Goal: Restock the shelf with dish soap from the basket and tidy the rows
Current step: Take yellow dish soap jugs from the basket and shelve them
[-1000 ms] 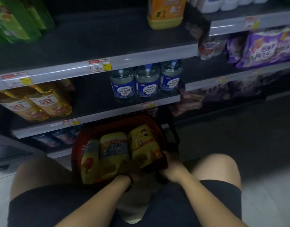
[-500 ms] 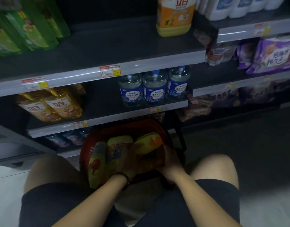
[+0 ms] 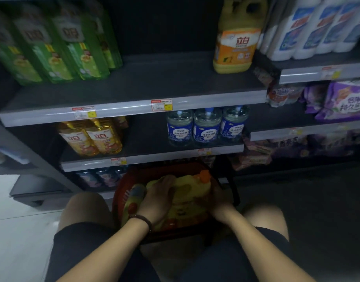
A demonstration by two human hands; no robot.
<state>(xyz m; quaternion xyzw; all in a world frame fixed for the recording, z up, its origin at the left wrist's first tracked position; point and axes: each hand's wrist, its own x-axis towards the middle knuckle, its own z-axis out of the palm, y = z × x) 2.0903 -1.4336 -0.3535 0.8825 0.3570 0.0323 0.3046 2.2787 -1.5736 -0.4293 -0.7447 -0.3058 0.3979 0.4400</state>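
Note:
A red basket (image 3: 122, 192) stands on the floor between my knees, under the lowest shelf. In it lies a large yellow dish soap jug (image 3: 193, 188) with an orange cap, raised a little at its cap end. My left hand (image 3: 156, 200) grips the jug's left side from above. My right hand (image 3: 219, 204) holds its right side. Another yellow bottle (image 3: 134, 198) lies at the basket's left. One matching yellow jug (image 3: 236, 41) stands alone on the upper shelf (image 3: 134, 88).
Green bottles (image 3: 59, 47) fill the upper shelf's left; white bottles (image 3: 317, 27) stand at the right. The middle shelf holds golden bottles (image 3: 93, 137) and three clear blue-labelled jugs (image 3: 205, 127). Purple bags (image 3: 342, 98) lie at the right. My knees flank the basket.
Both hands closed round the right-hand jug in the basket and tipped it up, its orange cap now showing. My view has tilted upward toward the upper shelf.

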